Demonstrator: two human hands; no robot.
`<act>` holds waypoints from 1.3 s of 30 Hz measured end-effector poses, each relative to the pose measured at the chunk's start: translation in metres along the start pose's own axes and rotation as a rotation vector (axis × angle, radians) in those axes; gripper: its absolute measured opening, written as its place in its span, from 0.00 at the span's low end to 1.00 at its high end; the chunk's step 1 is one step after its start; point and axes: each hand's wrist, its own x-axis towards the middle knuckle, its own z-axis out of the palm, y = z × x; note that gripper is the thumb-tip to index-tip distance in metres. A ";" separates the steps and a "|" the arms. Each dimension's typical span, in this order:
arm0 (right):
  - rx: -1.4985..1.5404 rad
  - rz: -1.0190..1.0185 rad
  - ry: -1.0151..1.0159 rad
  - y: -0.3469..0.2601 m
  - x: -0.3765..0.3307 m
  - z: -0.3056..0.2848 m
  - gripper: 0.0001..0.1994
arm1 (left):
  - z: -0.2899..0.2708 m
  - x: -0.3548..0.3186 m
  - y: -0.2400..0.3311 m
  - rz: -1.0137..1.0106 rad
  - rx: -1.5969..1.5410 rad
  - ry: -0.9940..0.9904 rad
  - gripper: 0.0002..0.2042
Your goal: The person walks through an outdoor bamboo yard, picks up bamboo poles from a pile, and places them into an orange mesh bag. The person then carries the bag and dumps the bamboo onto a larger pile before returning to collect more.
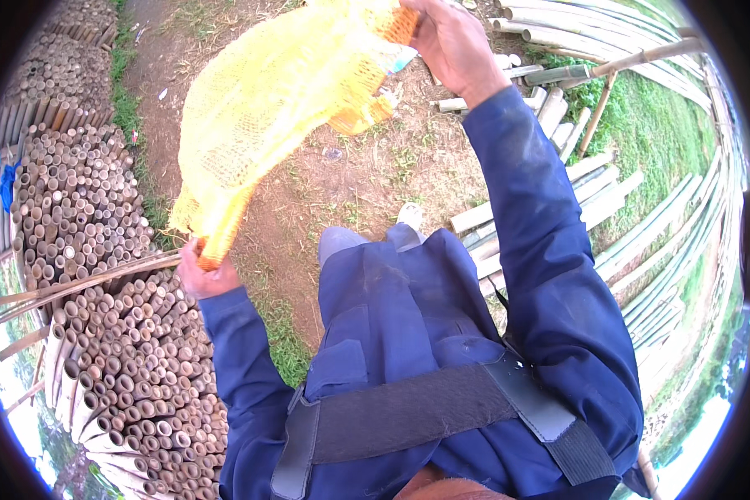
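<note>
A yellow-orange mesh sack (262, 117) is stretched out between my two hands, bright with light. My left hand (203, 273) is closed on its lower end, close to the stacked bamboo on the left. My right hand (454, 46) grips the other end, higher up and farther out, near the top of the view. Between the hands the netting hangs loose, with a fold drooping below the right hand. Both arms are in dark blue sleeves, the right one reaching farther forward.
Stacks of cut bamboo (133, 367) show their round ends along the left. On the right, bamboo poles (587, 200) lie on grass, beside a pole rail (642, 58). Below me is bare dirt (300, 200) with grass patches. A blue scrap (8, 185) lies at the far left.
</note>
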 end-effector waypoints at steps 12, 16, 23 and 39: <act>-0.819 0.728 0.453 0.153 0.023 -0.290 0.09 | 0.254 -0.113 0.070 -0.265 0.060 -0.935 0.25; -1.116 0.882 0.482 0.195 0.017 -0.373 0.10 | 0.327 -0.119 0.074 -0.450 0.173 -1.288 0.23; -0.949 1.098 0.591 0.284 -0.023 -0.478 0.06 | 0.404 -0.164 0.061 -0.737 0.223 -1.518 0.25; -1.254 1.430 0.080 0.319 -0.109 -0.695 0.16 | 0.522 -0.299 0.146 -0.510 0.426 -1.702 0.25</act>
